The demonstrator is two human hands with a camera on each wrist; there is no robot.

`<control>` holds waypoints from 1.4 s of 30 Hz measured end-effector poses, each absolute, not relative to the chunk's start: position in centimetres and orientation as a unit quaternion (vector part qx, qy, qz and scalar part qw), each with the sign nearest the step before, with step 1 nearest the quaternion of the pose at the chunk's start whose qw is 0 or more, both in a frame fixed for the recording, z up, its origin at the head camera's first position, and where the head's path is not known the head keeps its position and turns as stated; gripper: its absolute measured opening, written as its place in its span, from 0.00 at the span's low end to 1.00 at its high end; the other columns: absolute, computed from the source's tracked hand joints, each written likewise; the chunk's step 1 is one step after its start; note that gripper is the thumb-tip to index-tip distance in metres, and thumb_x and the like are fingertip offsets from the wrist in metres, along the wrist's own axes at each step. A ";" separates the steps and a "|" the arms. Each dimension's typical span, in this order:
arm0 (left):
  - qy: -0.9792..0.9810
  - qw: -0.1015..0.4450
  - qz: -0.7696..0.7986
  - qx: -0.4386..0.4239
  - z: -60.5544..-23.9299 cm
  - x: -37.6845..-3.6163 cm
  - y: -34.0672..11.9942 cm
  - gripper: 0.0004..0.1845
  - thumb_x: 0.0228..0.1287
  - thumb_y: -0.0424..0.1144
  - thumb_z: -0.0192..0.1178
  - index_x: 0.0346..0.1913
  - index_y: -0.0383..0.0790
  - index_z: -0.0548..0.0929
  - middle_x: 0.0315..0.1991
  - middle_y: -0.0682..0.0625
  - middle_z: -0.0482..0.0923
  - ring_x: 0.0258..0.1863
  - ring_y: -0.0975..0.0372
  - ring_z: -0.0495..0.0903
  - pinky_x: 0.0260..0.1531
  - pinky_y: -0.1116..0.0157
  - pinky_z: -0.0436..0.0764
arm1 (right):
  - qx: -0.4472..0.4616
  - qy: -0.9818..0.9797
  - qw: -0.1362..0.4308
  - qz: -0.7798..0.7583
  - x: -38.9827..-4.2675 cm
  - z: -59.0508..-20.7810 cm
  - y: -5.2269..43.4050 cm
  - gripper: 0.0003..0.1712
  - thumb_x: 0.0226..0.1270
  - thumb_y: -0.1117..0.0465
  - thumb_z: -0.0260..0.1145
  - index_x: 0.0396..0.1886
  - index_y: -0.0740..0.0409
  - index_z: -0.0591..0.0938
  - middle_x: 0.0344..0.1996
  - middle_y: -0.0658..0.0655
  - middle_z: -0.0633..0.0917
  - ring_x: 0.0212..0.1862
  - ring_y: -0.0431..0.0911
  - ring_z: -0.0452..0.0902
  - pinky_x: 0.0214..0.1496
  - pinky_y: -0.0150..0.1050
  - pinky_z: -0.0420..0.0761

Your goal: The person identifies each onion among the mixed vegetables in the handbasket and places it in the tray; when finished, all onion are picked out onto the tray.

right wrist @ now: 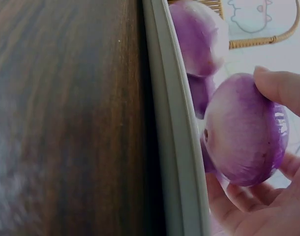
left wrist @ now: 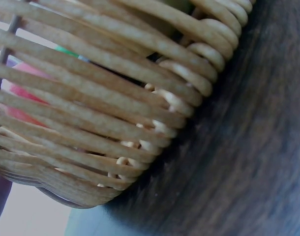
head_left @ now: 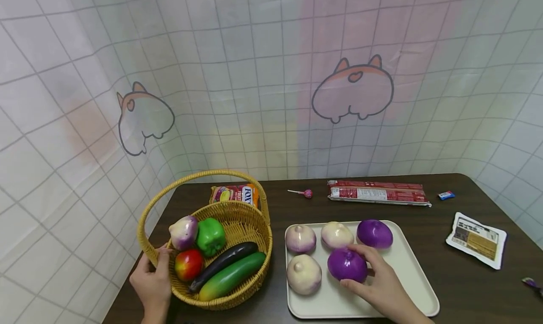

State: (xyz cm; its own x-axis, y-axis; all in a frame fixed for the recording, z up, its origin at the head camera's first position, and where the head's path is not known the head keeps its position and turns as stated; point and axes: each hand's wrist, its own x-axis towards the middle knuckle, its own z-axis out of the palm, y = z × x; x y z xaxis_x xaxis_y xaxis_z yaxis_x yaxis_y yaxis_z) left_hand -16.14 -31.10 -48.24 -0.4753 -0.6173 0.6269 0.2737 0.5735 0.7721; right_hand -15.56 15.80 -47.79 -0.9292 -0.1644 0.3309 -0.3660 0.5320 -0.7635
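My right hand grips a glossy purple onion over the white tray. In the right wrist view the thumb and fingers go round that onion; whether it touches the tray is unclear. Three paler onions, one of them at the front left, and another purple onion lie on the tray. My left hand holds the left rim of the wicker basket, by the handle's foot. Inside are a white-purple onion, green bell pepper, red-yellow fruit, eggplant and green cucumber-like vegetable.
Behind the basket lies a Fox's candy bag. A lollipop, a long red packet and a small blue-red wrapper lie along the back. At right are a white-gold pouch and a purple-tipped item.
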 end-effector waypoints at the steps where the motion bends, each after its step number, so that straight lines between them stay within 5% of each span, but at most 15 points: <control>1: -0.734 0.499 -0.446 0.118 -48.3 -16.1 -31.1 0.04 0.60 0.27 0.64 0.30 0.27 0.86 0.32 0.53 0.87 0.29 0.76 0.80 0.29 0.80 0.73 | 0.156 -0.868 0.108 0.458 -15.5 -47.8 15.8 0.41 0.45 0.52 0.82 0.61 0.53 0.75 0.59 0.53 0.77 0.55 0.46 0.75 0.43 0.36 0.81; 11: -0.734 0.498 -0.446 0.121 -48.4 -16.2 -31.1 0.04 0.61 0.27 0.64 0.30 0.29 0.87 0.32 0.46 0.87 0.30 0.76 0.81 0.30 0.80 0.73 | 0.180 -0.866 0.050 0.463 -15.3 -47.9 15.9 0.40 0.46 0.51 0.81 0.60 0.53 0.75 0.55 0.50 0.78 0.52 0.41 0.77 0.47 0.36 0.81; 29: -0.730 0.499 -0.451 0.119 -48.3 -16.1 -31.1 0.05 0.61 0.28 0.65 0.30 0.29 0.87 0.32 0.50 0.87 0.29 0.76 0.81 0.30 0.80 0.74 | 0.222 -0.864 0.071 0.446 -15.5 -48.5 16.0 0.45 0.42 0.52 0.83 0.62 0.53 0.74 0.55 0.46 0.77 0.55 0.38 0.75 0.51 0.38 0.80; 42: -0.732 0.498 -0.450 0.119 -48.1 -16.0 -30.9 0.04 0.61 0.28 0.65 0.31 0.29 0.87 0.31 0.37 0.86 0.27 0.76 0.79 0.29 0.80 0.73 | 0.234 -0.859 0.096 0.445 -15.5 -48.4 16.2 0.43 0.47 0.52 0.81 0.64 0.53 0.73 0.57 0.50 0.77 0.54 0.38 0.75 0.49 0.39 0.81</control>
